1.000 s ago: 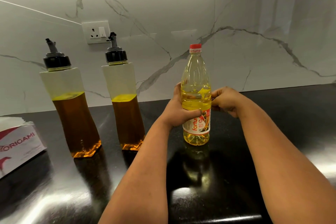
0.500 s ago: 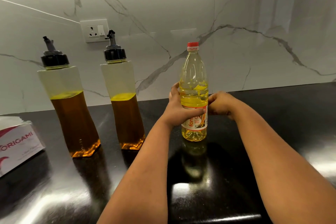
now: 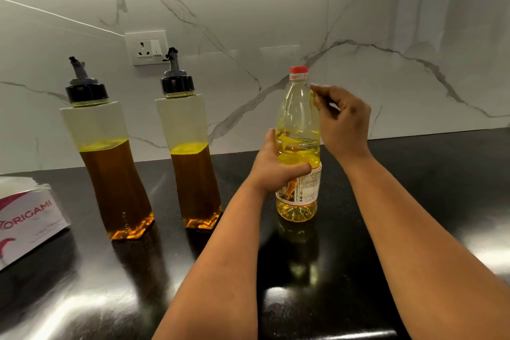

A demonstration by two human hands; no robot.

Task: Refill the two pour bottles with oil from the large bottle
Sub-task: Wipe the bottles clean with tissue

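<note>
Three bottles stand on a glossy black countertop point(image 3: 414, 201) that runs back to a white marble-veined wall point(image 3: 276, 8), where a white socket plate point(image 3: 146, 48) is mounted; ceiling light glares off the counter in bright patches. Both pour bottles, the left one point(image 3: 110, 152) and the right one point(image 3: 193, 152), sit upright side by side, well apart from the hands, each with a black cap and spout and each a little over half full of dark amber oil. To their right stands the large bottle point(image 3: 298, 146), clear plastic with pale yellow oil and its red cap point(image 3: 299, 70) on. The left hand point(image 3: 276, 168) is wrapped round the bottle's middle, thumb across the front just above the label. The right hand point(image 3: 342, 119) is raised just beside the bottle's shoulder, below the cap, fingers loosely curled with the tips drawn together; whether they touch the plastic or pinch anything is hard to make out. At the left edge a white box point(image 3: 27, 218) printed ORIGAMI is cut off by the frame, and the label on the large bottle is partly hidden by the left hand
</note>
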